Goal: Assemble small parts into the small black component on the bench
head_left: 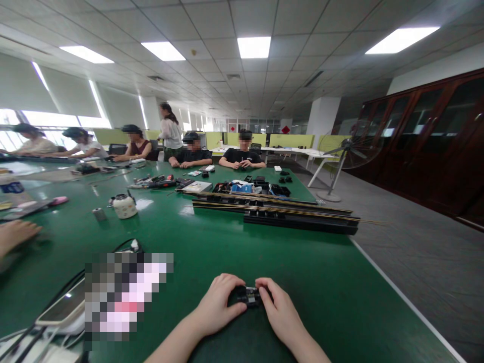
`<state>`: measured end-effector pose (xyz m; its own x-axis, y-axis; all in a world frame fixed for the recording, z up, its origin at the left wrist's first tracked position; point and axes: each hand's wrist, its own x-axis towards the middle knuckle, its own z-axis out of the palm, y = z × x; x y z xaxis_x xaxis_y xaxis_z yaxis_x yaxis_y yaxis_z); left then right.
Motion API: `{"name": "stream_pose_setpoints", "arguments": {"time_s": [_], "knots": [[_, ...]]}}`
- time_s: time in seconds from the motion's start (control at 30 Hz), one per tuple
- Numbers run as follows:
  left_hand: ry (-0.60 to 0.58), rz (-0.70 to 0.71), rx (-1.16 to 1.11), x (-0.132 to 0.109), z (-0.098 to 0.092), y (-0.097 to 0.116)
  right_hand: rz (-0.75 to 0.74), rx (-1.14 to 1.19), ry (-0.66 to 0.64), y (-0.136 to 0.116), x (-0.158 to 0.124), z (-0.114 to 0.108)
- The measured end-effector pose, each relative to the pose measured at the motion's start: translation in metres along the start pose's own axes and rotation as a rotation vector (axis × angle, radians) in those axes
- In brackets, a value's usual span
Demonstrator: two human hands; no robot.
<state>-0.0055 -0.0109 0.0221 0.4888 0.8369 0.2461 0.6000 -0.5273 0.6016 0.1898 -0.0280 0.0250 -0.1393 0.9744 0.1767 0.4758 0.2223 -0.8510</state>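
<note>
Hands grasp one small black part (249, 296) from either end: left hand (219, 302) and right hand (278, 315), equally near, its long axis running across between them. Below the part, green table (264, 247); beyond the part, long black rails (295, 218), then seated people (242, 156).

Both bare forearms enter from the bottom edge and angle inward toward each other. The left hand (217, 302) is palm down with knuckles up, its fingers curled and the thumb tucked toward the fingertips. The right hand (282, 312) mirrors it, fingers bent inward. The two sets of fingertips almost meet, and together they pinch a small black part (249, 296) from either side.
</note>
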Motion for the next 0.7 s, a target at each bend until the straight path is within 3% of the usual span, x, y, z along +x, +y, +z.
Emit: {"name": "stream_pose_setpoints", "arguments": {"time_s": [0.7], "knots": [[0.01, 0.011, 0.012, -0.0004, 0.0003, -0.0019, -0.001, 0.02, 0.01, 0.0012, 0.0006, 0.0015]]}}
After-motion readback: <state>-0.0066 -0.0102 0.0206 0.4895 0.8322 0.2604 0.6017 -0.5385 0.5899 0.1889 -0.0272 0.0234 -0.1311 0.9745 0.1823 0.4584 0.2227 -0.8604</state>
